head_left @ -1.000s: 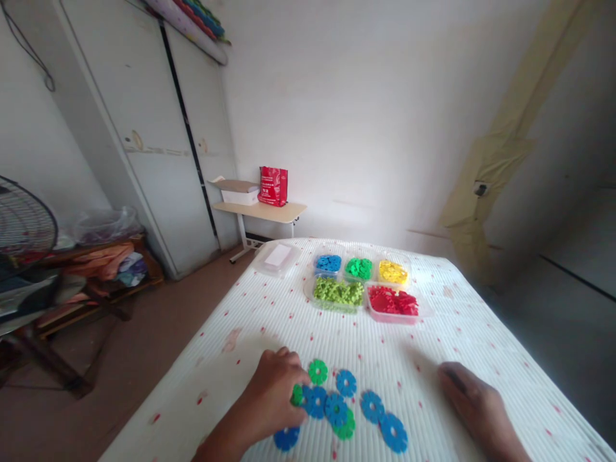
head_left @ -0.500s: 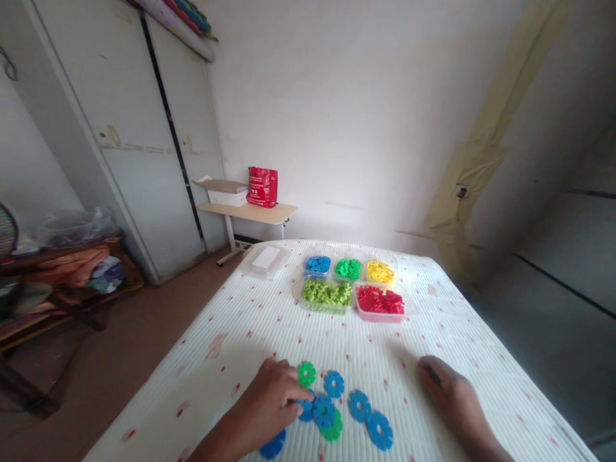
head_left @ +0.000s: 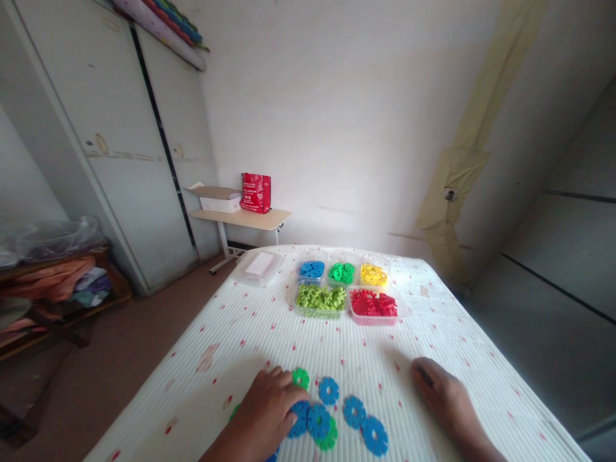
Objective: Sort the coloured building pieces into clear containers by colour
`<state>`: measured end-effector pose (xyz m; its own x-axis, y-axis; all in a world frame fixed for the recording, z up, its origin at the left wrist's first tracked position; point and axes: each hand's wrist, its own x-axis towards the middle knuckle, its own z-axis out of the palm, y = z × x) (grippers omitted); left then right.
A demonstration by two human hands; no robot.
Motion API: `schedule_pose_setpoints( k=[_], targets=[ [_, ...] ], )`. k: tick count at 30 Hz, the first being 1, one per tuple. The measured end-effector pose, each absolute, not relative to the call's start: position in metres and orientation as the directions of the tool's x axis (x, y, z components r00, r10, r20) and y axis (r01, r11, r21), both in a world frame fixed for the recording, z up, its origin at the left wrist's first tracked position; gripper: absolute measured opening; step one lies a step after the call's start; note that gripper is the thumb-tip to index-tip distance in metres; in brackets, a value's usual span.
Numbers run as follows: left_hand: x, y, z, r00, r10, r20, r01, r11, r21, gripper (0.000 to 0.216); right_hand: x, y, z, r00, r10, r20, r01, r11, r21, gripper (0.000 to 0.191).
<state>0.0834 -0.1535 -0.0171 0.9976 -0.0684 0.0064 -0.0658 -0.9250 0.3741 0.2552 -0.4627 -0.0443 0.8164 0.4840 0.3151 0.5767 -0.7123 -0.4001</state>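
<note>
My left hand (head_left: 267, 407) lies low at the near edge of the white spotted table (head_left: 269, 327), fingers curled over a cluster of flat blue and green snowflake discs (head_left: 320, 420). Its fingertips touch a blue disc (head_left: 301, 417); a green disc (head_left: 301, 378) sits just beyond the knuckles. More blue discs (head_left: 374, 435) lie loose to the right. My right hand (head_left: 445, 401) rests flat on the table to the right, fingers together and stretched out, holding nothing.
Further back stand clear tubs of blue (head_left: 312, 269), green (head_left: 342, 273), yellow (head_left: 373, 276), lime (head_left: 320, 298) and red pieces (head_left: 373, 304), with a lid (head_left: 258, 265) to their left. Behind are a small side table (head_left: 240, 218) with a red bag (head_left: 255, 192), and a wardrobe (head_left: 120, 160).
The view has swung right and slightly up. My left hand has slid nearer over the discs, covering more of them. My right hand has stayed resting on the table.
</note>
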Motion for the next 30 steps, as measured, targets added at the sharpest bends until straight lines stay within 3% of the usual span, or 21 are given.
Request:
schedule_pose_setpoints(
  k=[16, 23, 30],
  targets=[
    [0.081, -0.151, -0.025, 0.999, -0.04, 0.019, -0.044, -0.876, 0.48, 0.031, 0.256, -0.462, -0.045, 0.807, 0.483, 0.34, 0.584, -0.738, -0.338, 0.023],
    [0.079, -0.153, -0.021, 0.997, 0.074, -0.031, 0.079, -0.855, 0.512, 0.022, 0.258, -0.463, -0.049, 0.8, 0.482, 0.356, 0.593, -0.726, -0.349, 0.021],
    [0.094, -0.135, 0.0, 0.994, 0.081, -0.076, 0.109, -0.578, 0.808, 0.011, 0.257, -0.463, -0.05, 0.807, 0.486, 0.334, 0.587, -0.724, -0.363, 0.021]
  ],
)
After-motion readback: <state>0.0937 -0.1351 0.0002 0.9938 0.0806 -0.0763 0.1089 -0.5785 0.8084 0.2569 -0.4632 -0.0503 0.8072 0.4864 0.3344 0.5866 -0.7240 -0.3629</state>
